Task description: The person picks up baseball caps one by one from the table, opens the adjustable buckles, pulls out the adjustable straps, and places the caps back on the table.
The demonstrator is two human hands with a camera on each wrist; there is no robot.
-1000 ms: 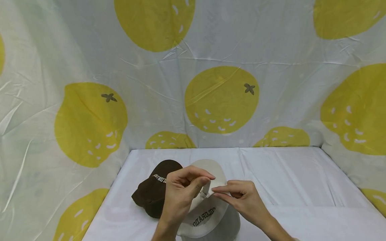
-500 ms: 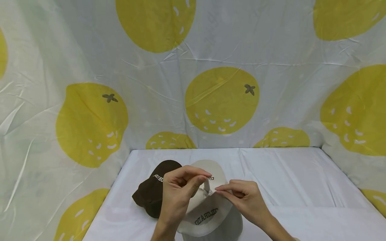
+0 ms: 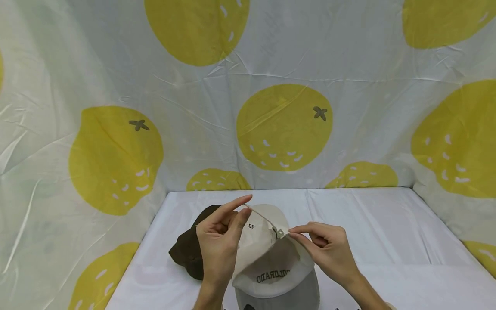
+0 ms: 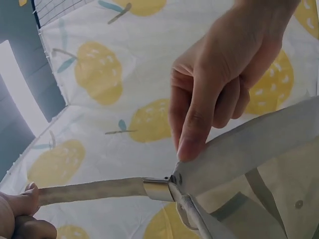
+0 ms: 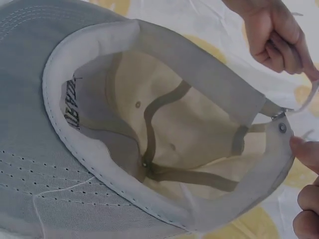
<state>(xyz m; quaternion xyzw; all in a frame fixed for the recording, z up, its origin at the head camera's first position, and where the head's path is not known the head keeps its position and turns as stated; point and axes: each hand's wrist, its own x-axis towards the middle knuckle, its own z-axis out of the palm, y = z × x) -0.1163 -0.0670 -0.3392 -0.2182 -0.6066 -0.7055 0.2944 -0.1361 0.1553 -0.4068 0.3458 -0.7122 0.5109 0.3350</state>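
A cream baseball cap (image 3: 267, 286) with a grey brim (image 5: 30, 99) hangs between my hands, its inside facing me. Reversed COLORADO lettering shows through the front. My left hand (image 3: 221, 237) pinches the end of its back strap (image 4: 94, 191), which is drawn out straight from a metal buckle (image 4: 158, 189). With thumb and forefinger my right hand (image 3: 327, 247) pinches the band's edge beside that buckle. In the right wrist view, the sweatband, inner seam tapes and a metal eyelet (image 5: 282, 127) are visible.
A dark brown cap (image 3: 190, 249) lies on the white-covered table (image 3: 372, 232), partly behind my left hand. Another pale cap (image 3: 271, 213) lies beyond the held one. Lemon-print cloth (image 3: 201, 129) walls the back and sides.
My left hand has moved up and left, drawing a longer stretch of strap from the buckle. My right hand has shifted right and slightly up, and the cap has moved right with it.
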